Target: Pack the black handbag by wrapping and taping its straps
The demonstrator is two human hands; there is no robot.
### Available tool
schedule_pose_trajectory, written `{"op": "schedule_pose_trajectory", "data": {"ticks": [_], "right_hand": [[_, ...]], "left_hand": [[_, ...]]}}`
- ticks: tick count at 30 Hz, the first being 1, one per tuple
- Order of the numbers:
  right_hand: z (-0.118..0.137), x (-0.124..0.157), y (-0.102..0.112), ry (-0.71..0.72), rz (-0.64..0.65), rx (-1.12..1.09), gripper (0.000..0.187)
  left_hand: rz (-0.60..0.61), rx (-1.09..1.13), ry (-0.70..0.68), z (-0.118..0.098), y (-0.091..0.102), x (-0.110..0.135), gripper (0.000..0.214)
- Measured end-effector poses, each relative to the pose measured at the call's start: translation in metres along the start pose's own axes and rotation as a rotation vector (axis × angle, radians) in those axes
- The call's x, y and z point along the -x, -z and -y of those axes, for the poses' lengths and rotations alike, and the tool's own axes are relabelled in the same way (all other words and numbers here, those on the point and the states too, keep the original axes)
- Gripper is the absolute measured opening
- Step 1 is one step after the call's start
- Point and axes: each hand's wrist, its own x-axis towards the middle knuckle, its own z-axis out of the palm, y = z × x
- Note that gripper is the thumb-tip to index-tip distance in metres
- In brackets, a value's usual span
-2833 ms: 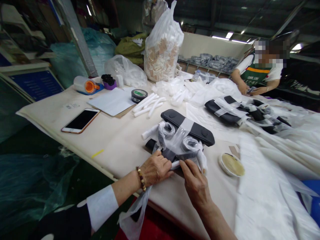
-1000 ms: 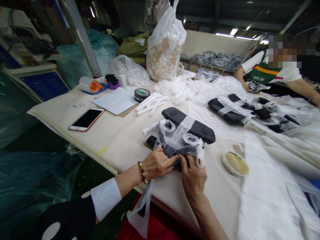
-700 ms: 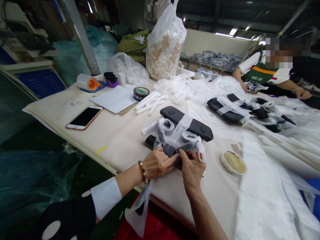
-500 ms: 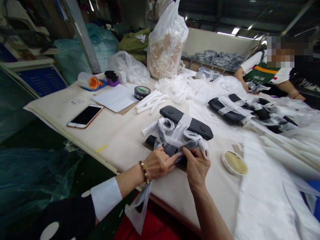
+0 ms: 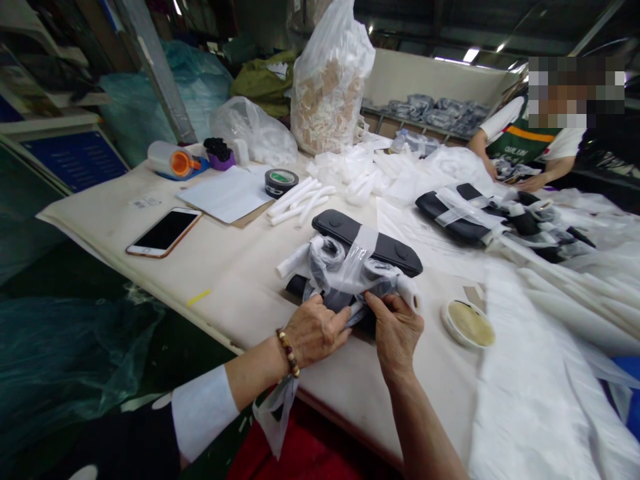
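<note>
A black padded part lies on the table near the front edge, bound with clear plastic film and white foam tubes. My left hand, with a bead bracelet at the wrist, is closed on the near end of the film. My right hand pinches the film and a white foam tube at the bundle's right end. A strip of film hangs over the table edge below my left wrist.
A phone, paper sheet, tape roll and loose foam tubes lie on the left. A small dish sits right of my hands. Another wrapped black part and white sheets lie right. A co-worker works at the far side.
My right hand has shifted slightly up and right along the bundle's end, taking the white foam tube under its fingers. The left hand has stayed on the film. The co-worker's hands moved.
</note>
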Motion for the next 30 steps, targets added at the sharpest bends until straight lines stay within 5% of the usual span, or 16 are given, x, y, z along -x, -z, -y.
{"op": "schedule_pose_trajectory", "data": {"ticks": [8, 13, 16, 20, 30], "right_hand": [[-0.007, -0.001, 0.008, 0.119, 0.098, 0.060, 0.028], [-0.031, 0.014, 0.029, 0.611, 0.186, 0.379, 0.013], [-0.036, 0.018, 0.034, 0.871, 0.292, 0.491, 0.024], [-0.033, 0.009, 0.033, 0.907, 0.488, 0.731, 0.035], [-0.020, 0.000, 0.033, 0.859, 0.580, 0.819, 0.027]], "left_hand": [[0.134, 0.079, 0.028, -0.001, 0.007, -0.005, 0.023], [0.085, 0.097, 0.050, -0.003, 0.007, -0.004, 0.017], [0.069, 0.118, 0.043, -0.003, 0.005, -0.003, 0.016], [0.053, 0.127, 0.026, -0.002, 0.003, 0.000, 0.018], [0.259, -0.051, 0.054, -0.015, 0.020, -0.008, 0.013]]}}
